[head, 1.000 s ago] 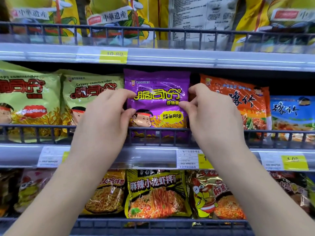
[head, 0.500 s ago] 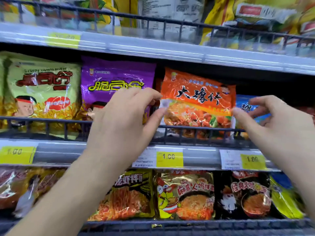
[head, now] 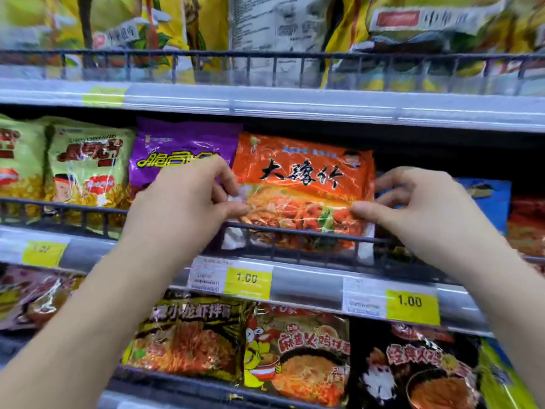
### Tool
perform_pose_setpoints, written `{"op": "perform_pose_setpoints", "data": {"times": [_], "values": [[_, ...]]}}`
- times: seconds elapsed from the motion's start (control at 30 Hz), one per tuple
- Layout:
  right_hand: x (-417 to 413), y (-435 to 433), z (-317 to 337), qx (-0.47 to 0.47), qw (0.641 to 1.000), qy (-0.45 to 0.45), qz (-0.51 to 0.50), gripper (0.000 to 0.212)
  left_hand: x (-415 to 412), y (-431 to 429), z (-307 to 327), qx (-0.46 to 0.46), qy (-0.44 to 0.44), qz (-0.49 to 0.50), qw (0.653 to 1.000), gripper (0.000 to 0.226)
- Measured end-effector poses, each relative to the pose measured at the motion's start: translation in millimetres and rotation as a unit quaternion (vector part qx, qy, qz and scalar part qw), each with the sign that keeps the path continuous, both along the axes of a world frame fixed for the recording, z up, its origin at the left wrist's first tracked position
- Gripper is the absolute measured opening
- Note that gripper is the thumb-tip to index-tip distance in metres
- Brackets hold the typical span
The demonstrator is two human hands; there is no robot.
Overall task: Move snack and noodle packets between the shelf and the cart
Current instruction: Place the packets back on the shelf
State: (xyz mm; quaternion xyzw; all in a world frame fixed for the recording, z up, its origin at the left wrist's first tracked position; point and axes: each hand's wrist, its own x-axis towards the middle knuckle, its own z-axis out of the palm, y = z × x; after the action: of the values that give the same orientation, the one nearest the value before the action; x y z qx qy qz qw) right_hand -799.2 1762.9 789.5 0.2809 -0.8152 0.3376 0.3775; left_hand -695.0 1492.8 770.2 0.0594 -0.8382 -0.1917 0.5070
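Observation:
An orange noodle packet (head: 303, 172) stands upright on the middle shelf behind the dark wire rail (head: 295, 231). My left hand (head: 182, 202) pinches its left edge between thumb and fingers. My right hand (head: 418, 208) pinches its right edge the same way. A purple snack packet (head: 177, 149) stands just left of it, partly hidden by my left hand. A blue packet (head: 486, 199) stands to the right, behind my right hand. No cart is in view.
Green snack packets (head: 85, 163) fill the middle shelf's left. Yellow bags (head: 165, 22) sit on the top shelf. Black and yellow noodle packets (head: 295, 349) line the bottom shelf. Yellow price tags (head: 247, 278) run along the shelf edge.
Both hands left the purple packet and moved right to the orange packet. They now pinch its two side edges. The view shifted right with them.

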Motion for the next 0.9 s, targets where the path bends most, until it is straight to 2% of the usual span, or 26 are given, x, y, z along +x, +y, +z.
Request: {"op": "perform_pose_setpoints", "data": {"times": [0.3, 0.4, 0.63, 0.8, 0.9], "values": [[3, 3, -2, -0.011, 1.0, -0.015, 0.025, 0.029, 8, 2, 6, -0.057, -0.012, 0.018, 0.998, 0.029], [5, -5, -3, -0.013, 0.999, -0.029, 0.036, 0.026, 9, -4, 10, -0.047, -0.029, 0.004, 0.998, 0.031], [12, 1, 2, -0.002, 1.0, -0.03, -0.006, 0.031, 9, -3, 18, -0.083, -0.042, 0.065, 0.994, 0.03], [23, -1, -8, -0.009, 0.999, -0.01, -0.037, 0.024, 13, 3, 13, -0.107, -0.05, 0.095, 0.988, 0.031], [28, 18, -13, -0.053, 0.998, 0.02, -0.042, 0.022, 8, -3, 5, -0.157, 0.017, 0.075, 0.985, 0.022]]}}
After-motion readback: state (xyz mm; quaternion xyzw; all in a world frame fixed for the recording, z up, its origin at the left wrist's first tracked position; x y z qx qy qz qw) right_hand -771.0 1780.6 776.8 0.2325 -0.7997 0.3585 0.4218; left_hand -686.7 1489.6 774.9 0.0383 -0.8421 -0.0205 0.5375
